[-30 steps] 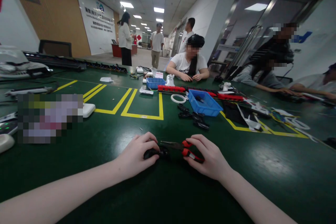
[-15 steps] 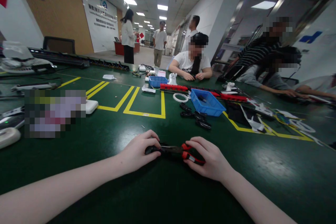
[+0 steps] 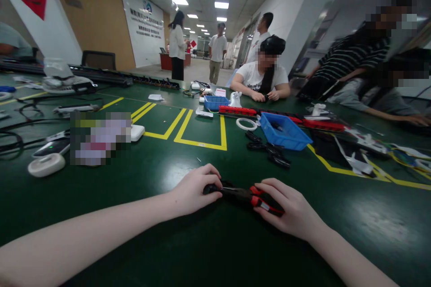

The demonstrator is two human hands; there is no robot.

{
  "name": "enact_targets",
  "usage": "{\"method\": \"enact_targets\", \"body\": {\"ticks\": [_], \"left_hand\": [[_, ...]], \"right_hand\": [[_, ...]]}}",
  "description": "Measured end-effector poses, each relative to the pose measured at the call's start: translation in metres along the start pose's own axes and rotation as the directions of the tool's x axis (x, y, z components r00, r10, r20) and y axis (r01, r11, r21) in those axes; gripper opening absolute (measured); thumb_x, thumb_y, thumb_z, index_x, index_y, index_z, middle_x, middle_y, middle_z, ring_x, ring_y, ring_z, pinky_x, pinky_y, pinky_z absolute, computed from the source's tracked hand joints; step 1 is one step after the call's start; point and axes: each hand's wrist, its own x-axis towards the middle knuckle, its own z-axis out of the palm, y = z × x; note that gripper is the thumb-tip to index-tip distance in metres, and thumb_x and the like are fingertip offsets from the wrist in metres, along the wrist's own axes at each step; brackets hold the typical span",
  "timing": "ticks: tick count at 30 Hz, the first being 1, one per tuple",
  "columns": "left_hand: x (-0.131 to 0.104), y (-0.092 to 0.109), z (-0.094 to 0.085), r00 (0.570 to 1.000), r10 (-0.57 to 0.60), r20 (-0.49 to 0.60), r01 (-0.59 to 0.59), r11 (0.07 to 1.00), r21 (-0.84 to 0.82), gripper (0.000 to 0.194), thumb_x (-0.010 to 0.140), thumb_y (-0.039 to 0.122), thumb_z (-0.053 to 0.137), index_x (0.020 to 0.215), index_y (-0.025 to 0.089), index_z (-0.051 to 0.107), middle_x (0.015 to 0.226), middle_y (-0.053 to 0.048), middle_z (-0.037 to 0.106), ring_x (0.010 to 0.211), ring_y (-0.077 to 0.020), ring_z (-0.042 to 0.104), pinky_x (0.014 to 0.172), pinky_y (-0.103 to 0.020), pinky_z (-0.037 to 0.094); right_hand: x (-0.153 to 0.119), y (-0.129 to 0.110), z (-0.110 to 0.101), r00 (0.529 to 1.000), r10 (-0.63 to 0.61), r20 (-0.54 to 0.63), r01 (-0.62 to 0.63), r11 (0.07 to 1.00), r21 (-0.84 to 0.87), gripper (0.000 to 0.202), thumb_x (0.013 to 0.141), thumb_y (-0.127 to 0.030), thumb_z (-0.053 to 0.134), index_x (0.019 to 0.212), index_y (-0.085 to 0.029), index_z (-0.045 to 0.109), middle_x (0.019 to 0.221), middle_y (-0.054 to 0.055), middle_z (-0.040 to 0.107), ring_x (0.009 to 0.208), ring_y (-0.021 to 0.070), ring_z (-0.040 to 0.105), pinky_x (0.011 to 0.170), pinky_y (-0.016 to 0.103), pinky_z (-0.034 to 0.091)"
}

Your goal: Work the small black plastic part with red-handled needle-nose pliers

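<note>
Low over the green tabletop, my left hand (image 3: 197, 190) pinches a small black part (image 3: 210, 189) between thumb and fingers; its exact kind is too dark to make out. My right hand (image 3: 289, 204) is wrapped round the red-and-black handles of a pair of long-nose pliers (image 3: 239, 194). The plier jaws point left and reach the black part at my left fingertips. Whether the tips grip it is hard to see. Something dark and loop-like shows just behind the jaws.
Several black parts (image 3: 269, 149) lie beyond my right hand, beside a blue bin (image 3: 285, 133). A white ring (image 3: 246, 124) and a red strip (image 3: 237, 110) are farther back. A white case (image 3: 46, 165) lies at left. Across the table sits a person (image 3: 261, 76) in a headset.
The head view has swung left, so the table and both hands appear farther right. My hands keep their hold on the black part and the pliers, with little change between them.
</note>
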Motion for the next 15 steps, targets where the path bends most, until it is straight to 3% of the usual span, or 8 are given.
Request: {"method": "enact_targets", "body": {"ticks": [9,13,15], "left_hand": [[0.002,-0.002,-0.006,0.998,0.066,-0.015,-0.065,0.995,0.071,0.016,0.093,0.034,0.066,0.097,0.019,0.070,0.115,-0.004,0.060,0.099,-0.0184,0.063,0.087,-0.032,0.053],[0.002,-0.001,-0.007,0.997,0.070,-0.010,-0.069,0.993,0.100,0.019,0.093,0.036,0.065,0.097,0.018,0.069,0.116,-0.004,0.061,0.096,-0.0177,0.065,0.085,-0.032,0.053],[0.002,-0.001,-0.006,0.998,0.066,-0.013,-0.065,0.993,0.103,0.020,0.093,0.036,0.066,0.097,0.017,0.068,0.115,-0.004,0.062,0.096,-0.0175,0.065,0.085,-0.032,0.053]], "right_hand": [[-0.001,0.024,0.011,0.997,-0.081,-0.002,0.080,0.995,-0.051,0.042,0.090,-0.043,0.061,0.125,-0.022,0.061,0.111,0.012,0.068,0.089,0.0229,0.071,0.069,0.033,0.062],[0.007,0.026,0.015,0.995,-0.096,-0.004,0.096,0.993,-0.071,0.043,0.091,-0.048,0.057,0.127,-0.025,0.060,0.108,0.012,0.070,0.088,0.0268,0.070,0.065,0.042,0.061],[0.009,0.022,0.011,0.996,-0.090,-0.021,0.088,0.993,-0.084,0.046,0.091,-0.048,0.058,0.132,-0.027,0.058,0.109,0.013,0.070,0.092,0.0291,0.069,0.071,0.047,0.059]]}}
